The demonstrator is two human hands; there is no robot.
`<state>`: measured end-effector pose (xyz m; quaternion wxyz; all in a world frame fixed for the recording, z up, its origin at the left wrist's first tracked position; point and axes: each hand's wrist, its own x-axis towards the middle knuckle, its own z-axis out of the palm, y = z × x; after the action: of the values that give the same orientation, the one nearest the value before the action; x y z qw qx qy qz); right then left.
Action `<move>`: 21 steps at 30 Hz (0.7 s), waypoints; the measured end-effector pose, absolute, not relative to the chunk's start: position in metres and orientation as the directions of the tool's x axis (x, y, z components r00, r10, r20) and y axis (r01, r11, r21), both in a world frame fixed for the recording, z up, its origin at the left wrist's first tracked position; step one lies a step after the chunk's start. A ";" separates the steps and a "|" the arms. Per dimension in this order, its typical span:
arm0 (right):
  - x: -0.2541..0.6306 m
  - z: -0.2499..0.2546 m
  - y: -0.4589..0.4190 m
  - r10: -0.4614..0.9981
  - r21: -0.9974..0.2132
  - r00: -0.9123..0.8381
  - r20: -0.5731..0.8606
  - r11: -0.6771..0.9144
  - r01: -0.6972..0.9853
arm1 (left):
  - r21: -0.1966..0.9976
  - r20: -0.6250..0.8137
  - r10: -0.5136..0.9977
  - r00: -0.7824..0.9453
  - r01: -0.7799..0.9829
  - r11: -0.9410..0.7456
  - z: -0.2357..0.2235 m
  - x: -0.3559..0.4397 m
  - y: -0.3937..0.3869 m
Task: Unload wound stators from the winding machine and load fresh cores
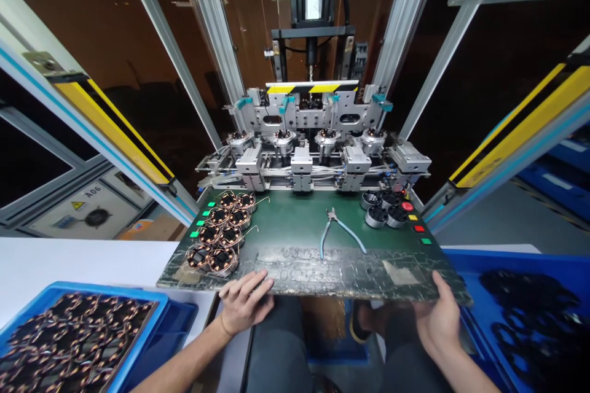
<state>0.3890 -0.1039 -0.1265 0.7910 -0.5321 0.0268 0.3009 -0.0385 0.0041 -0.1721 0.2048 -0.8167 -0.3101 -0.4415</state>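
Note:
My left hand point(243, 304) rests at the near edge of the green work plate point(299, 230), fingers stretched out and holding nothing. My right hand point(439, 318) grips the same edge further right, thumb on top and fingers curled under the plate. Several copper-wound stators point(222, 233) sit in two rows on the plate's left side, just beyond my left hand. Blue-handled cutters point(336, 230) lie in the middle of the plate. Several dark round housings point(382, 209) stand at the plate's right rear.
A fixture point(313, 147) with several stations holding parts stands behind the plate under a press column. Coloured buttons point(413, 217) line the plate's right and left edges. A blue tray of stators point(78, 334) is at lower left, a blue bin of dark parts point(530, 313) at right.

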 end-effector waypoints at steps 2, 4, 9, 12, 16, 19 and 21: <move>0.390 -0.129 -0.105 0.462 -0.824 0.810 -0.361 0.249 -0.509 | -0.053 0.851 0.326 0.413 0.684 -0.728 -0.170 -0.037 0.004; 0.390 -0.131 -0.106 0.450 -0.820 0.813 -0.369 0.254 -0.513 | -0.049 0.851 0.327 0.411 0.682 -0.730 -0.168 -0.037 0.003; 0.392 -0.132 -0.106 0.435 -0.808 0.810 -0.393 0.257 -0.530 | -0.058 0.850 0.326 0.415 0.687 -0.725 -0.168 -0.037 0.003; 0.392 -0.133 -0.106 0.437 -0.816 0.815 -0.380 0.256 -0.518 | -0.052 0.851 0.328 0.409 0.688 -0.723 -0.170 -0.037 0.003; 0.391 -0.133 -0.106 0.453 -0.816 0.806 -0.382 0.244 -0.524 | -0.056 0.850 0.325 0.414 0.685 -0.726 -0.168 -0.037 0.003; 0.391 -0.135 -0.105 0.437 -0.825 0.819 -0.371 0.250 -0.507 | -0.056 0.850 0.324 0.416 0.682 -0.730 -0.166 -0.036 0.003; 0.391 -0.136 -0.104 0.423 -0.830 0.830 -0.362 0.259 -0.494 | -0.058 0.850 0.321 0.417 0.681 -0.730 -0.165 -0.036 0.003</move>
<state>0.3913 -0.1041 -0.1361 0.7928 -0.5354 0.0331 0.2892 -0.0357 0.0034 -0.1647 0.2024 -0.8170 -0.3068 -0.4444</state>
